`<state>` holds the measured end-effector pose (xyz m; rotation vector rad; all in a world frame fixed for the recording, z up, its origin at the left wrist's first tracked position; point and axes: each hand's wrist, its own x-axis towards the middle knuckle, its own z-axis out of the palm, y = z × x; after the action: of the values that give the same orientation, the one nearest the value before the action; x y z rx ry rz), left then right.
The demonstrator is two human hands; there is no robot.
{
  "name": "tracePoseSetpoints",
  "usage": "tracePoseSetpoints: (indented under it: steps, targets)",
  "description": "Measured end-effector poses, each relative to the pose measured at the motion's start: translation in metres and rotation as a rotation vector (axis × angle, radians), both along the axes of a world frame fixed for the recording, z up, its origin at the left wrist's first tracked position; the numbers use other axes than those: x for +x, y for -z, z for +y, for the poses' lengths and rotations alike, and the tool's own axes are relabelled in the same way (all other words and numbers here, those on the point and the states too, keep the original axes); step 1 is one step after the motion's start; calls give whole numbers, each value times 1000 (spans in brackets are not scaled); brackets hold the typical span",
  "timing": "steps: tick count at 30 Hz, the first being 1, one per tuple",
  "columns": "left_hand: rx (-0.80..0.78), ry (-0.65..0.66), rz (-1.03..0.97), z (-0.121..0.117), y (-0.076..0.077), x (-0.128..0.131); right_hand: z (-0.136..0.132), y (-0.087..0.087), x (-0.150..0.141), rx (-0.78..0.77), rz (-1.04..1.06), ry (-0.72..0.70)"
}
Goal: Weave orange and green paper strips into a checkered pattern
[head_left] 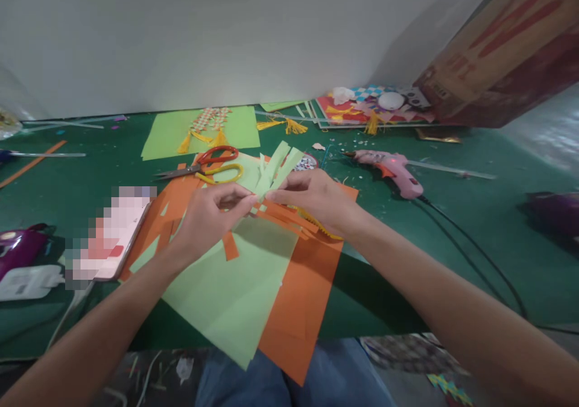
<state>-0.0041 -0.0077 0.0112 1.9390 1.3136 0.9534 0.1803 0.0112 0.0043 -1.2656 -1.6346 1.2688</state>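
Bare forearms (452, 297) cross the near edge of the desk (479, 214). The left hand (210, 214) and right hand (316, 199) both pinch a paper weave (260, 208) of light-green strips (272, 169) and orange strips (280, 212), above stacked sheets (230, 292). It looks barely begun: one small checked patch, long ends unwoven. Just beyond the right hand, a round dish (306, 162) holds bits too small to identify. Toward the far edge, tasselled woven ornaments (212, 119) look finished; at its right end a printed paper bag (502, 57) hides any contents.

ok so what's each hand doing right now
Left hand: closed, fingertips pinching the light-green paper strips.
Right hand: closed, pinching the same strips.
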Motion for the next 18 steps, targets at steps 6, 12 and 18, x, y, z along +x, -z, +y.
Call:
tracePoseSetpoints:
  steps: [6,12,18]
  targets:
    - [-46,10,-11,1,2,-1,-2,-1,-2,12,26,19]
    - [-146,67,-23,1,3,-1,0,1,-1,46,36,5]
    - [-158,72,8,1,3,-1,1,3,-2,32,65,-10]
